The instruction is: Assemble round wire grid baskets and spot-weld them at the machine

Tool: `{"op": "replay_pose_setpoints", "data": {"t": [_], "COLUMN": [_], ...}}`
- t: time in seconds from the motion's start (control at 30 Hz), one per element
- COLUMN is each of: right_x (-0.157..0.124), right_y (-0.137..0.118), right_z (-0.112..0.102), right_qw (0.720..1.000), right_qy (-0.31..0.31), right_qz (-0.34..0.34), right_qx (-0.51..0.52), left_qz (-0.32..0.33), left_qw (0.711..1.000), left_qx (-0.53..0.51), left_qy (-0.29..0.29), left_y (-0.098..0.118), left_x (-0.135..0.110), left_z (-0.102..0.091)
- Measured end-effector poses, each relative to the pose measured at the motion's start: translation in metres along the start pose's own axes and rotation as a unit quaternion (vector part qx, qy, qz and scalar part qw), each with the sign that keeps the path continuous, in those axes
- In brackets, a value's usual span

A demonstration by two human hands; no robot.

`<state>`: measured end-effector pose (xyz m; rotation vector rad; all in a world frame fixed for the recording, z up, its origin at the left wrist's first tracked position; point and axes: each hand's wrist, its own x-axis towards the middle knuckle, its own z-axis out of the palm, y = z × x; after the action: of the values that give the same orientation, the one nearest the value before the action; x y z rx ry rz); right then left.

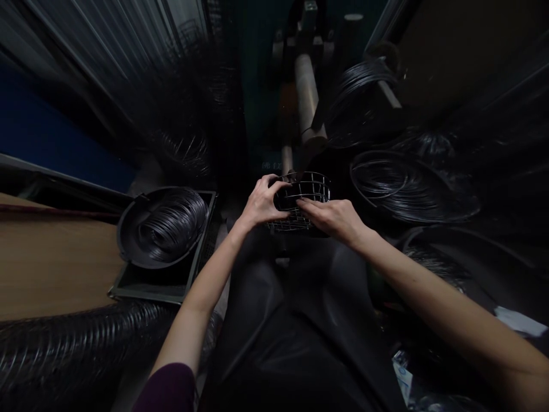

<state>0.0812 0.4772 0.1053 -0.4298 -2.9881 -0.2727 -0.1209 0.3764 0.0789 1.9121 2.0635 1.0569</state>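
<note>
One round silver wire cage (305, 194)

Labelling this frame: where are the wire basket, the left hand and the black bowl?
wire basket (315, 187): head view, side grid.
left hand (261, 205): head view, back of hand.
black bowl (130, 237): head view, bare left wall.

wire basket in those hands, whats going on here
A person sits holding a small round wire basket over their lap. The left hand grips its left side. The right hand lies across its near rim; whether it grips is unclear. To the left, a coil of dark wire sits in a black bowl. More wire coils lie to the right, and a pale roller stands behind the basket.
</note>
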Motion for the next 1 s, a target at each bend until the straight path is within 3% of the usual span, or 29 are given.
{"op": "replay_pose_setpoints", "data": {"t": [0.33,0.63,1.0], "right_x": [0.007,-0.002,0.017], "right_y": [0.002,0.009,0.022], "right_z": [-0.001,0.015,0.015], "right_qw": [1.000,0.988,0.972], "right_qy": [-0.009,0.097,0.124], "right_qz": [0.017,0.102,0.141], "right_qx": [0.013,0.070,0.140], "left_qz": [-0.008,-0.020,-0.010], "left_qw": [1.000,0.999,0.999], "left_qx": [-0.007,-0.031,-0.051], "left_qy": [-0.006,0.011,0.009], "left_y": [-0.005,-0.011,-0.025], "left_x": [0.006,0.018,0.039], "left_z": [-0.003,-0.004,-0.008]}}
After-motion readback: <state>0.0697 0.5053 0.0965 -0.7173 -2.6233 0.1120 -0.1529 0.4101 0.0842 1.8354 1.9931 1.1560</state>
